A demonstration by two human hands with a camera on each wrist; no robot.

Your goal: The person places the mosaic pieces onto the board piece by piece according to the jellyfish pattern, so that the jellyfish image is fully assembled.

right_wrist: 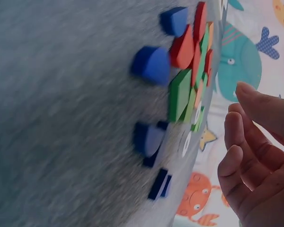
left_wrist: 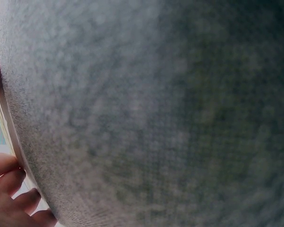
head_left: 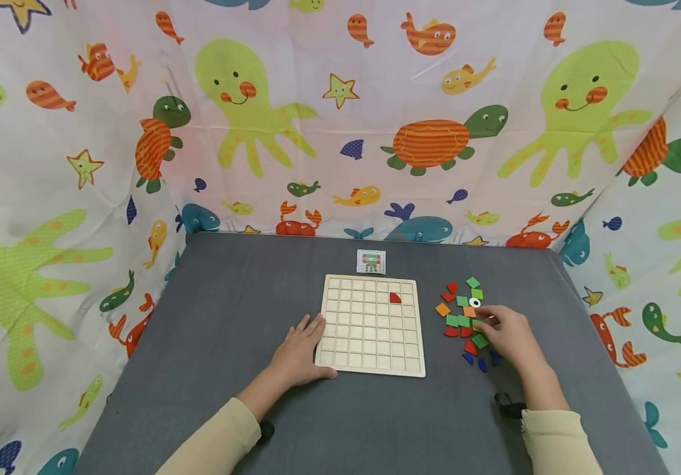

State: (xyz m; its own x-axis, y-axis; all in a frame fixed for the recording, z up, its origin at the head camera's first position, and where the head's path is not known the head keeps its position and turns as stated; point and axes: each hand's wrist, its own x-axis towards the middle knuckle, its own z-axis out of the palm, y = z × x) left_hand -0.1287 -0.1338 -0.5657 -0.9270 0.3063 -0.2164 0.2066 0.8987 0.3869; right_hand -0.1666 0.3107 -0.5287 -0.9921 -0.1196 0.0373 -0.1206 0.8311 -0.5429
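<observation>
A pale wooden grid board [head_left: 370,323] lies on the table with a red quarter-round piece [head_left: 395,298] in one of its upper right cells. My left hand [head_left: 297,353] rests at the board's left side, fingers along the edge and thumb by the lower left corner. At the right, my right hand [head_left: 509,333] hovers over a spread of small pieces, its fingers loosely bent. Beneath its fingertips are an orange square [head_left: 468,311] and green squares [head_left: 480,341]. In the right wrist view, nothing shows between the thumb and fingers of the right hand [right_wrist: 260,151].
A small picture card [head_left: 371,262] lies behind the board. Red pieces [head_left: 451,332], blue rounded pieces [right_wrist: 151,65] and a white ring [head_left: 474,303] are among the loose pieces. The grey table [head_left: 233,297] meets a sea-animal curtain [head_left: 328,185] at the back and sides.
</observation>
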